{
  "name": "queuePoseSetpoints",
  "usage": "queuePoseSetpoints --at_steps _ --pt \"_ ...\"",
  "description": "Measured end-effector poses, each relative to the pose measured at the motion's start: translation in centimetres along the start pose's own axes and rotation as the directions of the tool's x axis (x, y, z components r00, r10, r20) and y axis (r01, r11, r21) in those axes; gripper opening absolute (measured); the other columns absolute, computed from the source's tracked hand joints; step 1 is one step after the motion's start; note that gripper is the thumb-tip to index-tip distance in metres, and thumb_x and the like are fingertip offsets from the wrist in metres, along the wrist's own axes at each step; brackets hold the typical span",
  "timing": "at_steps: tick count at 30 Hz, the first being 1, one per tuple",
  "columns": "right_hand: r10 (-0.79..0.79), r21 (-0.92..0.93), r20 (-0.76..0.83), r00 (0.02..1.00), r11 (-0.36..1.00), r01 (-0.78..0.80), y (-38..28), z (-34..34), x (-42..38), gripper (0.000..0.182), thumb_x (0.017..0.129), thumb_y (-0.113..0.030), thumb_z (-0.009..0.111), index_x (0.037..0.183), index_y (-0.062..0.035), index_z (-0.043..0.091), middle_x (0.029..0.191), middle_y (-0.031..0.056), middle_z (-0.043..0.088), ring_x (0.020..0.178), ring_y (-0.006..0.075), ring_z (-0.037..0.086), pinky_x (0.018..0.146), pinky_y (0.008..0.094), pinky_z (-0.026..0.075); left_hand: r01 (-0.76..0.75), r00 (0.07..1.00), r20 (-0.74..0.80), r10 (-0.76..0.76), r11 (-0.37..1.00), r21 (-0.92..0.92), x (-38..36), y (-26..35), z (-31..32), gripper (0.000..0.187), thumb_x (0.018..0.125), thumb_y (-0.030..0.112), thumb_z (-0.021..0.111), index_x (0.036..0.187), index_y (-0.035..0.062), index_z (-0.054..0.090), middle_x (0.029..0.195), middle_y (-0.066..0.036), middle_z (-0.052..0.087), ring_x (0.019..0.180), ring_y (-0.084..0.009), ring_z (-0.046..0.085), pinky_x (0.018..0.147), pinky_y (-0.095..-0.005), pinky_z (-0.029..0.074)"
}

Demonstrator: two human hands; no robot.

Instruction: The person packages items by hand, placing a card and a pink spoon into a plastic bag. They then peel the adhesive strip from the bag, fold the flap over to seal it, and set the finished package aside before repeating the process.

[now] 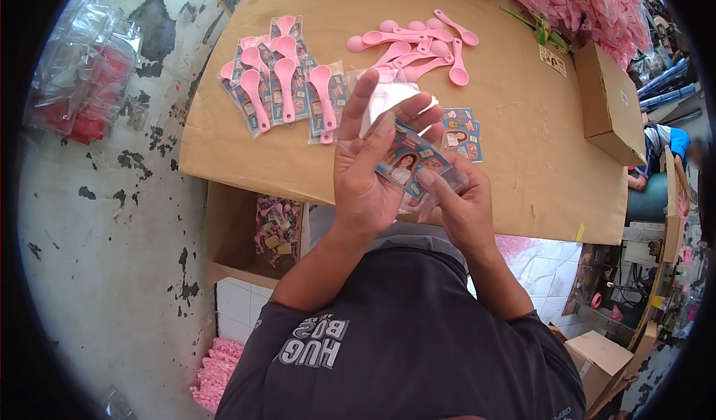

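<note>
My left hand (365,170) is palm up under a blue printed card (404,165), its thumb bent in at the card's edge and its index finger stretched out. The card is in or against a clear plastic bag (456,172). My right hand (470,207) pinches the card's lower right corner and the bag, thumb on top. Behind my left fingers lies a shiny white or clear sheet (391,96), partly hidden. More printed cards (461,133) lie on the table just beyond my right hand.
Bagged pink spoons with cards (285,84) lie at the table's left. Loose pink spoons (425,43) are heaped at the back middle. A cardboard box (608,107) stands on the right edge, near large bags of pink pieces (589,6). Another person (660,148) is beyond it.
</note>
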State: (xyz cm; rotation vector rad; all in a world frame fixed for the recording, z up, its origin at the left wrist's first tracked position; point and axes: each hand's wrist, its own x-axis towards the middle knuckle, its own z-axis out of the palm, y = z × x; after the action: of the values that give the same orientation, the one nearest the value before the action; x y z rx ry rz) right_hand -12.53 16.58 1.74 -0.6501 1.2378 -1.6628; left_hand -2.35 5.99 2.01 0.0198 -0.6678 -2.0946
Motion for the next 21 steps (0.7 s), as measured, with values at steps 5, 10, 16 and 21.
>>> queuePoseSetpoints --at_steps 5,10,16,21 --pt "0.008 0.061 -0.024 1.000 0.998 -0.006 0.2 -0.3 0.1 0.014 0.095 -0.012 0.073 0.098 -0.0012 0.065 0.083 0.0049 0.071 0.064 0.0101 0.067 0.049 0.0240 0.052 0.064 0.998 0.025 -0.064 0.998 0.018 0.2 -0.4 0.6 0.056 0.107 0.010 0.045 0.159 0.0178 0.026 0.139 -0.025 0.056 0.129 -0.0356 0.058 0.109 -0.0517 0.051" --pt "-0.045 0.085 -0.061 0.997 0.995 0.050 0.2 -0.3 0.5 0.015 0.093 -0.011 0.075 0.097 -0.0021 0.064 0.083 0.0050 0.071 0.058 0.0089 0.064 0.047 0.0237 0.050 0.049 0.993 0.104 -0.056 0.996 0.068 0.3 -0.6 1.2 0.054 0.108 0.012 0.043 0.159 0.0152 0.025 0.135 -0.026 0.058 0.125 -0.0373 0.061 0.106 -0.0517 0.054" --pt "-0.136 -0.136 -0.084 0.987 0.983 0.124 0.8 -0.8 0.9 0.022 0.091 -0.009 0.077 0.100 -0.0041 0.057 0.093 0.0037 0.068 0.081 0.0061 0.063 0.069 0.0220 0.052 -0.010 0.984 0.178 -0.008 0.995 0.102 0.1 -1.1 1.2 0.054 0.108 0.013 0.043 0.159 0.0133 0.025 0.127 -0.025 0.062 0.120 -0.0374 0.064 0.102 -0.0501 0.056" --pt "-0.210 -0.085 -0.082 0.974 0.976 0.203 0.2 0.2 1.6 0.034 0.088 -0.007 0.078 0.108 -0.0066 0.051 0.099 0.0021 0.061 0.090 0.0066 0.060 0.077 0.0224 0.051 0.079 0.991 0.095 -0.092 0.988 0.130 -0.4 -1.4 2.3 0.055 0.108 0.014 0.045 0.157 0.0023 0.024 0.121 -0.021 0.064 0.116 -0.0317 0.067 0.097 -0.0428 0.057"
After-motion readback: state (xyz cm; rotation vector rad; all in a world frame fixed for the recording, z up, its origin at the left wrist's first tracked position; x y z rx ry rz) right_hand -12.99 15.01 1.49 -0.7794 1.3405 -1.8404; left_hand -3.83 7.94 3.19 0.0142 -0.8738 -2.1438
